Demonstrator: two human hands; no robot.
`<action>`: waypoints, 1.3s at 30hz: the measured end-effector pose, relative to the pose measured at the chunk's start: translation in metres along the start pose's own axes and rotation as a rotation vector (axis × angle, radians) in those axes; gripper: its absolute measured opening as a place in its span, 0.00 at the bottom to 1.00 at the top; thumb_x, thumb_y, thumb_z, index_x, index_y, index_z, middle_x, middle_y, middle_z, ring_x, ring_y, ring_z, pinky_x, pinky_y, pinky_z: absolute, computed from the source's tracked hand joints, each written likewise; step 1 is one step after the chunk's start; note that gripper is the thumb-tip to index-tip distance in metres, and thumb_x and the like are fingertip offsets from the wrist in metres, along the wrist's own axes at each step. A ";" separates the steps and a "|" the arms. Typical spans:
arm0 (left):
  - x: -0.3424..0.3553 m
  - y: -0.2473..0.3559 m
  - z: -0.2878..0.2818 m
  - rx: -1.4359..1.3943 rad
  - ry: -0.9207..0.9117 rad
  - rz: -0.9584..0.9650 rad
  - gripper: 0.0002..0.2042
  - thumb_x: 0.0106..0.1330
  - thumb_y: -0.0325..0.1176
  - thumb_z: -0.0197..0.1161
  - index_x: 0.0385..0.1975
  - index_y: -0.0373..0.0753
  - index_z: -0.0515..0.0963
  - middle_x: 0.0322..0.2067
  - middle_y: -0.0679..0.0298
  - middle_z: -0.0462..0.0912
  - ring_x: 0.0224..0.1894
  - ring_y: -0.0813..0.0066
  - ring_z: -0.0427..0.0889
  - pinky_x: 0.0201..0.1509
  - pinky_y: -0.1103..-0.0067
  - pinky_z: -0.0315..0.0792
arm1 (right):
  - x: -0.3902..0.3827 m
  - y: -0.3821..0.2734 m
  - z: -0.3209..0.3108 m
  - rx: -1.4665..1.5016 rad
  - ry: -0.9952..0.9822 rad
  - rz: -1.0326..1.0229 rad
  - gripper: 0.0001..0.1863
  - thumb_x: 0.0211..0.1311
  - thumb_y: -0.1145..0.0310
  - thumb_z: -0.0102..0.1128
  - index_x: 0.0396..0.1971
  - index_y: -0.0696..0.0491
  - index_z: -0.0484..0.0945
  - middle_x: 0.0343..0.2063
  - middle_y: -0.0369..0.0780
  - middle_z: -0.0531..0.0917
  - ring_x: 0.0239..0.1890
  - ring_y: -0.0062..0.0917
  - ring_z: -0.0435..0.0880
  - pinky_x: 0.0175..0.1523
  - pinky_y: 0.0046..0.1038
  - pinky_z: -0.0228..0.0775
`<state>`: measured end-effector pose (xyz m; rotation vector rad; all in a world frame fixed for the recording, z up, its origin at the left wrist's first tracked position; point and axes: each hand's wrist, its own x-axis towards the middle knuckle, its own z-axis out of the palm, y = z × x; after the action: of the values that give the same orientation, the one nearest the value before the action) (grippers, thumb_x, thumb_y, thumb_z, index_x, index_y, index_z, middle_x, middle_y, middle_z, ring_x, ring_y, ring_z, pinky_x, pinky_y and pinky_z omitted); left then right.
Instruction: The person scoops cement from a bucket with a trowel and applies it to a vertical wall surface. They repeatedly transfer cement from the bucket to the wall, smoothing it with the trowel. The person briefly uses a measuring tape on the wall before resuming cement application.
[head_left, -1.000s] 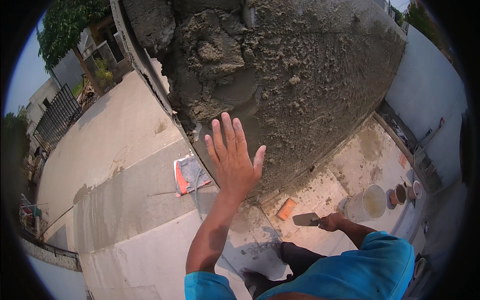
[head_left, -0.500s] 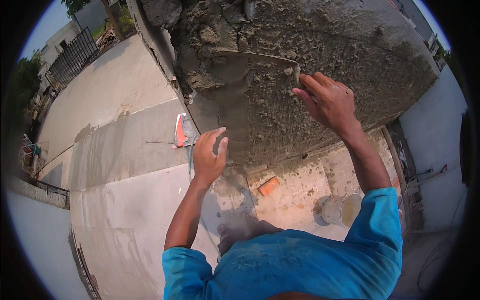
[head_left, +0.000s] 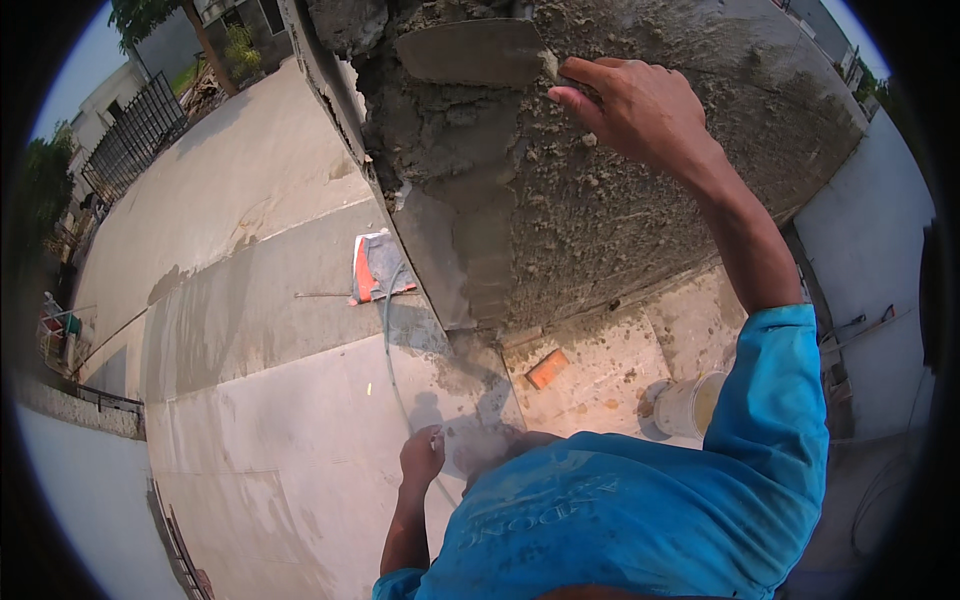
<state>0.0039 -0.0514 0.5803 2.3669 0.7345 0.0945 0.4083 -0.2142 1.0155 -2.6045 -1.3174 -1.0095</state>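
Note:
My right hand (head_left: 640, 105) is closed round the handle end of a plastering trowel (head_left: 468, 52). The trowel's wide blade lies against wet grey mortar (head_left: 420, 130) high on the wall, close to its left edge. Below the blade runs a smoother strip of mortar (head_left: 485, 235), while the wall surface (head_left: 620, 190) to the right is rough and lumpy. Down near my body, away from the wall, my left hand (head_left: 422, 456) has its fingers curled in. A small pale spot shows at its fingertips; what it is cannot be made out.
An orange brick (head_left: 546, 369) lies on the splattered floor under the wall. Right of it stands a white bucket (head_left: 690, 405). A red, white and grey bag (head_left: 380, 265) rests left of the wall's edge, with a thin hose (head_left: 392, 365) running from it toward me.
My right hand has moved up with the trowel, whose blade now shows its broad face. My left hand has dropped from beside the wall to near my body, and its fingers have curled.

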 end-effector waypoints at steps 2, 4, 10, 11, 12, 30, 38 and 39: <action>-0.015 -0.024 0.013 -0.012 -0.051 -0.047 0.12 0.68 0.39 0.60 0.45 0.40 0.83 0.41 0.55 0.86 0.42 0.60 0.86 0.47 0.68 0.78 | 0.008 0.001 -0.007 -0.013 -0.011 0.029 0.20 0.72 0.44 0.48 0.46 0.43 0.79 0.28 0.41 0.86 0.35 0.38 0.87 0.38 0.44 0.78; -0.023 -0.034 0.018 -0.027 -0.104 -0.085 0.13 0.68 0.40 0.59 0.45 0.40 0.82 0.41 0.55 0.86 0.42 0.59 0.86 0.47 0.67 0.78 | 0.013 0.004 -0.017 -0.034 -0.031 0.041 0.21 0.71 0.43 0.48 0.46 0.43 0.80 0.28 0.41 0.86 0.35 0.37 0.87 0.38 0.43 0.78; -0.038 -0.051 0.021 0.009 -0.227 -0.121 0.14 0.69 0.43 0.58 0.46 0.44 0.83 0.40 0.55 0.87 0.43 0.57 0.86 0.48 0.66 0.78 | 0.022 0.033 -0.033 -0.013 -0.040 0.039 0.28 0.70 0.39 0.49 0.49 0.48 0.81 0.28 0.39 0.85 0.29 0.31 0.85 0.35 0.36 0.75; -0.044 -0.056 0.021 -0.001 -0.249 -0.123 0.14 0.69 0.43 0.57 0.45 0.43 0.83 0.41 0.55 0.86 0.43 0.55 0.86 0.47 0.64 0.78 | 0.020 0.039 -0.040 0.026 0.112 -0.060 0.20 0.71 0.55 0.55 0.52 0.53 0.81 0.35 0.42 0.87 0.32 0.34 0.86 0.39 0.35 0.80; -0.051 -0.061 0.021 -0.011 -0.271 -0.123 0.14 0.69 0.44 0.56 0.44 0.43 0.83 0.41 0.55 0.86 0.43 0.53 0.85 0.47 0.63 0.78 | 0.022 0.037 -0.051 0.074 0.000 0.023 0.20 0.71 0.54 0.55 0.53 0.52 0.81 0.39 0.43 0.87 0.37 0.36 0.86 0.44 0.36 0.78; -0.092 -0.049 -0.045 0.145 -0.667 -0.202 0.13 0.57 0.46 0.68 0.38 0.51 0.87 0.39 0.57 0.87 0.46 0.56 0.85 0.49 0.65 0.78 | 0.035 0.090 -0.104 0.064 -0.015 -0.065 0.32 0.66 0.36 0.50 0.50 0.51 0.82 0.37 0.43 0.87 0.39 0.33 0.86 0.45 0.36 0.77; -0.088 -0.149 0.042 0.069 -0.770 0.027 0.16 0.58 0.46 0.69 0.42 0.46 0.86 0.44 0.53 0.86 0.50 0.54 0.83 0.53 0.66 0.76 | 0.047 0.052 -0.185 -0.074 -0.270 0.312 0.22 0.71 0.54 0.50 0.51 0.54 0.82 0.47 0.46 0.85 0.50 0.35 0.84 0.54 0.36 0.74; -0.090 -0.153 0.045 0.046 -0.799 0.037 0.18 0.58 0.46 0.69 0.45 0.45 0.85 0.46 0.52 0.85 0.51 0.53 0.83 0.55 0.66 0.75 | 0.044 0.069 -0.186 -0.003 -0.289 0.303 0.22 0.71 0.54 0.50 0.51 0.55 0.82 0.47 0.46 0.85 0.50 0.34 0.84 0.54 0.36 0.74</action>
<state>-0.1343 -0.0276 0.4625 2.1826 0.2953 -0.8104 0.3792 -0.2872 1.2025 -2.9161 -0.9146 -0.6078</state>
